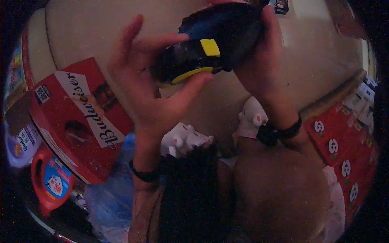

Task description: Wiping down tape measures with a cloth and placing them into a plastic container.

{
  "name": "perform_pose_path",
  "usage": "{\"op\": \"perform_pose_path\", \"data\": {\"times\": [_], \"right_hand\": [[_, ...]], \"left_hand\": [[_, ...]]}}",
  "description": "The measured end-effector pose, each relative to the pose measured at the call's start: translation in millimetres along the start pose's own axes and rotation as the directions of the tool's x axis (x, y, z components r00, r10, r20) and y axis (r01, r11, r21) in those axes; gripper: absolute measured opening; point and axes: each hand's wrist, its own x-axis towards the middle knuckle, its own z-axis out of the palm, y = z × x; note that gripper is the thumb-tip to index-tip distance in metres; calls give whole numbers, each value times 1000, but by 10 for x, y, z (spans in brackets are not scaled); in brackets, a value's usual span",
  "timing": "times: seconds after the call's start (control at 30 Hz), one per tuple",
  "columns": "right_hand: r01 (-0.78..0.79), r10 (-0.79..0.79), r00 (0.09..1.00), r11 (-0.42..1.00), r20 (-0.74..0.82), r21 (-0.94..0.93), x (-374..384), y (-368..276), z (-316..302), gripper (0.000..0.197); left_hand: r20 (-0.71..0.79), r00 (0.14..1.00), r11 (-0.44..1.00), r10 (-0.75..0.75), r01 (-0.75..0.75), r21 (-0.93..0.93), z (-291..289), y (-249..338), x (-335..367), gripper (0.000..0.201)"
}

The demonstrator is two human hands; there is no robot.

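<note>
My left hand (152, 91) is closed round a black and yellow tape measure (190, 56), thumb on its yellow lower edge and fingers over the top. A yellow block stands out on its upper right side. Against it on the right is a dark, bluish-black piece (225, 30), pouch-like and soft-looking; the dim light hides its exact kind. My right hand (263, 67) grips this dark piece along its right side, the thumb side partly behind it. Both wrists wear dark bands.
Left of my legs lie a red carton (81, 117), a red detergent bottle (54, 182), a white and purple bottle (22, 143) and a blue plastic bag (109, 202). Red packs (340, 141) are stacked on the right. White animal-faced slippers (184, 139) are below my hands on the beige floor (101, 30).
</note>
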Motion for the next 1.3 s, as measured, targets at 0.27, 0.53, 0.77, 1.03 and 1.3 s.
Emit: {"op": "perform_pose_path", "data": {"times": [0.27,0.53,0.77,1.03,1.3], "right_hand": [[227,-191,974,759,124,-610,-23,139,121,43],[-392,437,898,850,55,-353,42,133,-20,60],[-349,333,927,600,-172,-720,36,126,142,44],[-193,-87,917,757,-390,-624,16,269,16,35],[-308,204,807,946,-554,-99,14,362,-59,38]], "left_hand": [[189,980,979,66,-101,180,-6,48,80,93],[158,971,935,181,-220,280,24,27,23,67],[73,986,948,-150,123,292,112,54,71,70],[147,986,972,-78,42,230,56,-55,119,70],[166,976,888,140,-198,415,48,-170,111,61]]}}
